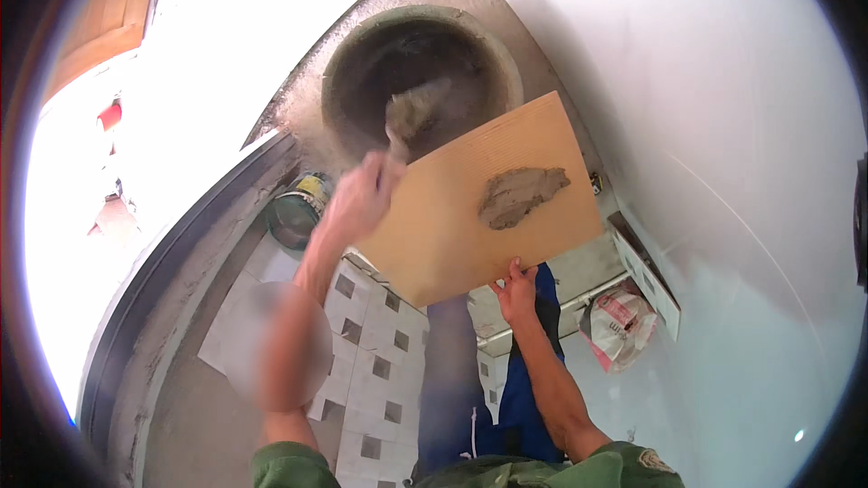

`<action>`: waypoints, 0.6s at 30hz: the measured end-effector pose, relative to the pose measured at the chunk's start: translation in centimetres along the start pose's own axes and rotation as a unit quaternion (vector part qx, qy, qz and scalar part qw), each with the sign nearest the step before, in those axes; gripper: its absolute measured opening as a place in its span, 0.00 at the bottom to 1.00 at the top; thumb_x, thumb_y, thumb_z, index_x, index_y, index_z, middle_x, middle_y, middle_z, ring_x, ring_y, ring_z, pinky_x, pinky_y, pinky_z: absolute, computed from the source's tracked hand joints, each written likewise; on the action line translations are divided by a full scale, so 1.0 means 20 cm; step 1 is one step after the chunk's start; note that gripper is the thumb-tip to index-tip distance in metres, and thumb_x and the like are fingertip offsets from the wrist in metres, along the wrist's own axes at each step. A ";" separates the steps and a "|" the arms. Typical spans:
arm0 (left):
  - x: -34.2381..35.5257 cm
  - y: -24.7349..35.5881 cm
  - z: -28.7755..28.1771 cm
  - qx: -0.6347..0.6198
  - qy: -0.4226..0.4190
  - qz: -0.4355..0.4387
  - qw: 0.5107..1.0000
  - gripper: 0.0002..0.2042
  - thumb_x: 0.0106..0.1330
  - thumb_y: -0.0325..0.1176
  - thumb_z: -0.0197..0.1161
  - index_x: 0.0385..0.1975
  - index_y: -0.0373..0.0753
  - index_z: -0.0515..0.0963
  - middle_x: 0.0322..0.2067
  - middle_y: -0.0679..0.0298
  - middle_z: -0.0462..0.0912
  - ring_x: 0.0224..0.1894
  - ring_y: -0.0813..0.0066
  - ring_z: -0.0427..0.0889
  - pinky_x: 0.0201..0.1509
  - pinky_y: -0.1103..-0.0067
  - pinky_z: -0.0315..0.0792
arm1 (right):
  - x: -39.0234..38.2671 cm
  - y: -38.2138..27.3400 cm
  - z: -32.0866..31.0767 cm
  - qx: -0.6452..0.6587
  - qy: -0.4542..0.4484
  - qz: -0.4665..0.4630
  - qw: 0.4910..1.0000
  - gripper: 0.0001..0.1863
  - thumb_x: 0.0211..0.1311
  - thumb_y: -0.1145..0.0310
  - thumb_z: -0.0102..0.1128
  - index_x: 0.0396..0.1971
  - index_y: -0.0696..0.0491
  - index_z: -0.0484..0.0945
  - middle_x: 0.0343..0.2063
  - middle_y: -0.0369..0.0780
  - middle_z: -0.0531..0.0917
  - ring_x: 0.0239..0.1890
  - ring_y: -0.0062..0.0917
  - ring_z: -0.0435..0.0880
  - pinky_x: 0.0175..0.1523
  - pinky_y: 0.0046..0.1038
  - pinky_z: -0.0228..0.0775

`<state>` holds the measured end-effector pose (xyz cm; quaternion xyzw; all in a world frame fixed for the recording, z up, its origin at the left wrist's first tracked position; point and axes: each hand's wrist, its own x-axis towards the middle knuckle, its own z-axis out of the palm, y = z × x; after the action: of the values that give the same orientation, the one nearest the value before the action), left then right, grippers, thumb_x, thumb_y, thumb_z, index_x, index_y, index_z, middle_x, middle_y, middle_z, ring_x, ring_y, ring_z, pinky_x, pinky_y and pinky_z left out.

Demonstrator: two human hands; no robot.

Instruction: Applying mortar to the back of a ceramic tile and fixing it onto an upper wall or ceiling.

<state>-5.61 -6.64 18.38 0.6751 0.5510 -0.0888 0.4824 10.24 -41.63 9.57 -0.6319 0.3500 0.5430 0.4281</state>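
While the right hand's fingers pinch the tile (near edge), the left hand clamps a trowel.

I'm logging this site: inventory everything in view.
Tub: 1, grey, top centre
Tool: 1, grey, at tub
Panel: 1, tan, centre
Paste: 1 patch, grey, on panel
Bucket: 1, green, left of panel
Bag: 1, white-red, lower right
Tiles: several, grey-white, lower left
Wall: 1, pale, right
Wood: 1 piece, orange, top left
Trousers: 1 pair, blue, below panel
Sleeves: 2, green, bottom
Left hand: 1, bare, gripping tool
Right hand: 1, bare, on panel edge
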 end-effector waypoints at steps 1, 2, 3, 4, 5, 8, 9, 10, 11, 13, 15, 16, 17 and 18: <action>0.13 -0.04 0.02 0.094 -0.003 0.029 0.995 0.12 0.68 0.38 0.49 0.35 0.34 0.71 0.30 0.51 0.80 0.33 0.50 0.81 0.38 0.62 0.73 | 0.00 0.00 0.01 -0.001 0.002 0.002 1.000 0.22 0.68 0.61 0.50 0.57 0.36 0.53 0.59 0.33 0.63 0.59 0.30 0.65 0.55 0.50 0.61; 0.27 -0.08 0.04 0.198 -0.022 0.018 0.980 0.12 0.67 0.37 0.48 0.36 0.34 0.72 0.32 0.48 0.81 0.37 0.45 0.80 0.41 0.60 0.74 | 0.01 0.01 0.01 -0.138 -0.031 -0.059 0.988 0.23 0.67 0.61 0.51 0.57 0.36 0.54 0.59 0.32 0.63 0.60 0.29 0.65 0.56 0.50 0.61; 0.40 -0.11 0.10 0.223 -0.021 -0.018 0.974 0.11 0.67 0.35 0.47 0.36 0.33 0.72 0.32 0.48 0.81 0.38 0.46 0.81 0.43 0.61 0.74 | 0.01 0.02 0.00 -0.221 -0.039 -0.080 0.971 0.23 0.67 0.60 0.52 0.57 0.36 0.54 0.59 0.32 0.64 0.60 0.28 0.65 0.56 0.50 0.60; 0.53 -0.15 0.15 0.246 -0.010 -0.052 0.968 0.11 0.66 0.33 0.47 0.35 0.32 0.72 0.33 0.47 0.82 0.39 0.47 0.81 0.45 0.62 0.75 | 0.03 0.03 0.00 -0.274 -0.073 -0.120 0.952 0.23 0.67 0.60 0.52 0.57 0.36 0.54 0.58 0.31 0.64 0.60 0.28 0.64 0.56 0.50 0.60; 0.66 -0.19 0.19 0.264 0.021 -0.046 0.963 0.11 0.65 0.33 0.46 0.36 0.32 0.72 0.33 0.46 0.81 0.39 0.46 0.81 0.44 0.61 0.75 | 0.03 0.04 -0.02 -0.207 -0.067 -0.123 0.968 0.23 0.66 0.60 0.53 0.57 0.35 0.55 0.58 0.30 0.64 0.60 0.27 0.64 0.57 0.51 0.59; 0.99 -0.32 0.27 0.276 0.040 -0.048 0.959 0.11 0.64 0.30 0.46 0.39 0.31 0.72 0.35 0.47 0.81 0.41 0.49 0.81 0.46 0.62 0.76 | 0.05 0.05 -0.06 -0.127 -0.029 -0.075 0.989 0.23 0.66 0.61 0.54 0.57 0.35 0.56 0.58 0.29 0.64 0.61 0.26 0.63 0.58 0.51 0.58; 1.04 -0.35 0.33 0.275 0.024 -0.066 0.959 0.12 0.63 0.27 0.47 0.41 0.30 0.73 0.37 0.48 0.82 0.42 0.53 0.82 0.47 0.64 0.76 | 0.04 0.05 -0.07 -0.120 0.034 -0.038 0.992 0.23 0.65 0.60 0.54 0.57 0.34 0.56 0.58 0.29 0.64 0.61 0.26 0.63 0.59 0.51 0.58; 1.05 -0.38 0.40 0.271 0.012 -0.060 0.961 0.12 0.63 0.27 0.47 0.41 0.30 0.73 0.37 0.48 0.82 0.42 0.53 0.82 0.47 0.64 0.76 | 0.03 0.05 -0.07 -0.114 0.013 -0.020 0.993 0.23 0.65 0.60 0.55 0.57 0.34 0.56 0.57 0.29 0.64 0.61 0.26 0.63 0.59 0.51 0.58; 1.04 -0.40 0.44 0.274 -0.015 -0.061 0.960 0.12 0.62 0.27 0.47 0.42 0.30 0.73 0.39 0.47 0.81 0.43 0.53 0.81 0.48 0.64 0.76 | 0.02 0.05 -0.07 -0.208 -0.023 -0.087 0.974 0.23 0.65 0.61 0.54 0.56 0.34 0.56 0.57 0.29 0.64 0.61 0.26 0.63 0.60 0.51 0.58; 0.98 -0.43 0.51 0.293 -0.084 -0.065 0.950 0.12 0.62 0.26 0.46 0.43 0.32 0.73 0.42 0.46 0.80 0.45 0.53 0.80 0.49 0.65 0.75 | 0.00 0.04 -0.06 -0.295 -0.058 -0.150 0.942 0.22 0.65 0.61 0.54 0.56 0.35 0.57 0.57 0.29 0.64 0.61 0.27 0.63 0.60 0.51 0.57; 0.87 -0.44 0.52 0.301 -0.091 -0.026 0.949 0.12 0.61 0.26 0.47 0.43 0.32 0.73 0.41 0.47 0.80 0.46 0.53 0.80 0.49 0.65 0.75 | -0.01 0.04 -0.06 -0.312 -0.059 -0.151 0.936 0.22 0.65 0.62 0.54 0.55 0.35 0.57 0.57 0.29 0.65 0.60 0.26 0.63 0.60 0.51 0.57; 0.83 -0.43 0.50 0.306 -0.131 0.011 0.943 0.12 0.61 0.25 0.47 0.43 0.32 0.73 0.41 0.47 0.80 0.46 0.52 0.80 0.49 0.65 0.75 | -0.01 0.04 -0.05 -0.315 -0.060 -0.156 0.934 0.22 0.65 0.62 0.55 0.55 0.36 0.57 0.57 0.29 0.65 0.60 0.26 0.63 0.60 0.51 0.57; 0.81 -0.43 0.46 0.308 -0.105 0.012 0.945 0.12 0.61 0.25 0.47 0.43 0.32 0.73 0.41 0.47 0.80 0.46 0.52 0.80 0.49 0.65 0.75 | 0.00 0.05 -0.06 -0.216 -0.017 -0.078 0.973 0.21 0.65 0.62 0.55 0.54 0.36 0.58 0.56 0.28 0.65 0.60 0.26 0.64 0.60 0.51 0.58; 0.80 -0.43 0.42 0.328 -0.134 0.017 0.935 0.12 0.60 0.25 0.48 0.43 0.32 0.73 0.41 0.47 0.80 0.46 0.53 0.80 0.49 0.65 0.75 | 0.01 0.05 -0.06 -0.145 0.031 -0.016 0.989 0.21 0.65 0.62 0.55 0.54 0.36 0.58 0.55 0.28 0.66 0.59 0.26 0.64 0.59 0.51 0.58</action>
<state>-3.17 -2.95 -1.20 0.7872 0.4098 -0.3457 0.3048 9.75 -43.16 9.32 -0.7092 0.2704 0.5615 0.3297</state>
